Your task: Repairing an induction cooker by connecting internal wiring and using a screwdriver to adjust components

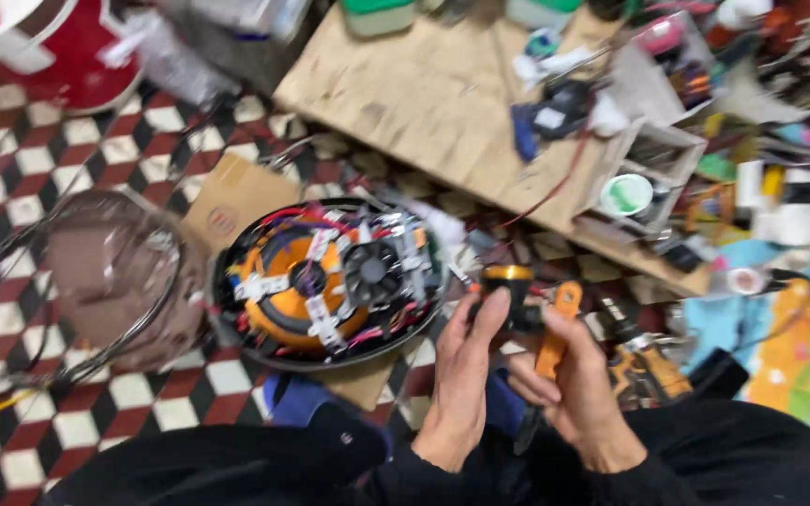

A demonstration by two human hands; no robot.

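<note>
— What have the hands got?

— My left hand (466, 375) is curled around a small black part with an orange-yellow cap (508, 286), thumb and fingers closed on its sides, holding it up just in front of me. My right hand (578, 389) is wrapped tight around an orange-handled tool (555, 337); the handle stands upright out of my fist and its top sits just beside the capped part. I can't tell whether tool and part touch; the picture is blurred there.

— What's closest around them?

— Just left of my left hand lies an opened round appliance (330, 281), base upward, with an orange coil, a small black fan (372, 270) and red and white wires showing. It rests on a piece of cardboard (236, 197) on the checkered floor (11, 141). Further left is a brownish round cover (114, 272) with a black cable looped about it.

— And on the other side?

— Near my right hand, low on the floor, sits a yellow and black power tool (649, 370). Beyond it is a bright patterned mat (789, 347).

— Anything crowding the work?

— Behind the hands a low wooden board (433, 94) carries cluttered open boxes (649, 159), a roll of tape (626, 195) and loose bits. A red wire runs down from it toward the capped part. My dark sleeves and lap fill the bottom edge.
</note>
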